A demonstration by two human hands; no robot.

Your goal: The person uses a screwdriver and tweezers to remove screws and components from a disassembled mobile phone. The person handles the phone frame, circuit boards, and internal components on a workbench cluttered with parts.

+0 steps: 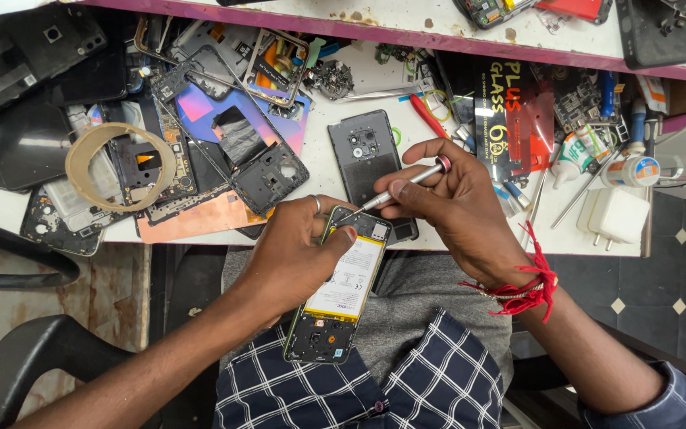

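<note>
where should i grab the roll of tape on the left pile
Take the tape roll by its near-left rim, coming from above on the left. It lies flat on stacked phone parts, so its open centre lets fingers hook inside the ring. The left hand and right hand are busy.

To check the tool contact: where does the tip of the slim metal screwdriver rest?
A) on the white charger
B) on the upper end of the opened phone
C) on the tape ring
B: the right hand aims the slim metal screwdriver at the top of the opened phone, held by the left hand.
</note>
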